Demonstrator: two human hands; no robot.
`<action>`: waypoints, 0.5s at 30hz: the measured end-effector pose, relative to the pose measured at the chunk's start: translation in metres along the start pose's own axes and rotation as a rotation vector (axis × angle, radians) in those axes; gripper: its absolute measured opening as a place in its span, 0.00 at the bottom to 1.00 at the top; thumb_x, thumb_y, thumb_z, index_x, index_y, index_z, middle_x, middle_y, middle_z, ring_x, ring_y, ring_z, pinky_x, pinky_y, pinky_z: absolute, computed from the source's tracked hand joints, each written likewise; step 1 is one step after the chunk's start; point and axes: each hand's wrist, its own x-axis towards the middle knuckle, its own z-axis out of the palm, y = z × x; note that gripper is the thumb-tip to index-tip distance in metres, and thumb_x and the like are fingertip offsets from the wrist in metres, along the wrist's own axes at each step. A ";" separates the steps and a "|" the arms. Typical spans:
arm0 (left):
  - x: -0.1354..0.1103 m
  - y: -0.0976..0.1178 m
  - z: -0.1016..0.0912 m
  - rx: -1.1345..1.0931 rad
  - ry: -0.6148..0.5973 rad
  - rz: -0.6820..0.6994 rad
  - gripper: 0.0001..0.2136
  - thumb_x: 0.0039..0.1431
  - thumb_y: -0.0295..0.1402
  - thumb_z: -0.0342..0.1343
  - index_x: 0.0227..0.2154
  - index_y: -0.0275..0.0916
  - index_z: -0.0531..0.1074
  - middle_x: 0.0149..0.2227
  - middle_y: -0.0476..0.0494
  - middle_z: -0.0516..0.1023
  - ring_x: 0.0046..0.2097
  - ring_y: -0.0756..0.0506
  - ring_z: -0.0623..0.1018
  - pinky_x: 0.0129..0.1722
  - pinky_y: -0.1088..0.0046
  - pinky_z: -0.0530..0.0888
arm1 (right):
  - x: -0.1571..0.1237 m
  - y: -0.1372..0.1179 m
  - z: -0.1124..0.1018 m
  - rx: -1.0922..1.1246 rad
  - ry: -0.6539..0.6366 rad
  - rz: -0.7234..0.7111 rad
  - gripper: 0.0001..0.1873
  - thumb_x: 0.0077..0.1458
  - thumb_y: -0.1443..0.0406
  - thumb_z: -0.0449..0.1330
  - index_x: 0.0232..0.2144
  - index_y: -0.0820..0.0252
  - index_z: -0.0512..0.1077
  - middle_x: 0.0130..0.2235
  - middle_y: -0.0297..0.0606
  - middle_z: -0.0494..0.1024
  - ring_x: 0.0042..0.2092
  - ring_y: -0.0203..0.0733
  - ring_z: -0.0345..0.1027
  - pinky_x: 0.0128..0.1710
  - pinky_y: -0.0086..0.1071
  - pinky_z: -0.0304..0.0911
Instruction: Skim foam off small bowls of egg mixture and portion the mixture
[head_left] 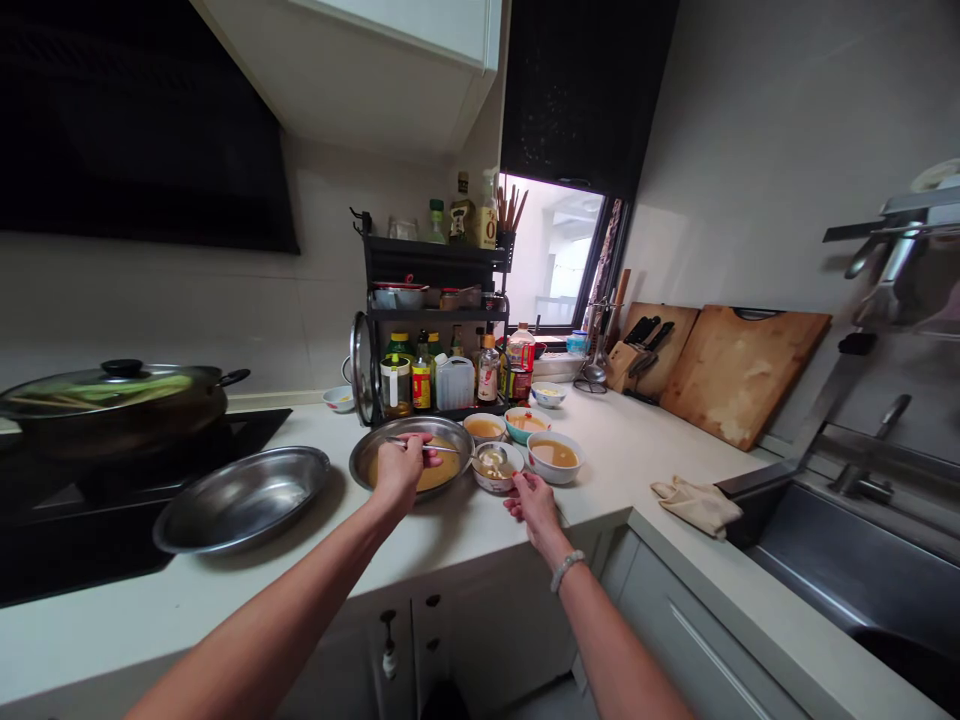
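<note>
My left hand [402,468] is closed round the handle of a metal ladle [491,462]. The ladle's head is in a small patterned bowl [495,487] that stands on the counter. At the right edge of this bowl, my right hand [536,506] has its thumb and fingers closed on the rim. Under my left hand is a wide steel basin [360,470] with yellowish-brown liquid in it. Liquid of a similar colour fills a white bowl [556,470] to the right and another bowl [484,440] behind. A green bowl [527,438] holds liquid with red bits.
An empty steel basin [244,545] is at the left, near a lidded pan [120,420] on the stove. Behind the bowls stands a black rack [435,313] with bottles. Cutting boards [742,370], a knife block [626,365], a cloth [697,505] and the sink [862,570] are to the right.
</note>
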 end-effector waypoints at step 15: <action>0.011 0.009 -0.075 0.499 -0.016 0.382 0.12 0.53 0.34 0.46 0.32 0.35 0.73 0.19 0.47 0.76 0.24 0.44 0.79 0.24 0.74 0.72 | 0.006 -0.018 0.006 0.076 -0.087 0.183 0.05 0.50 0.64 0.56 0.27 0.62 0.65 0.16 0.33 0.70 0.16 0.32 0.64 0.13 0.20 0.54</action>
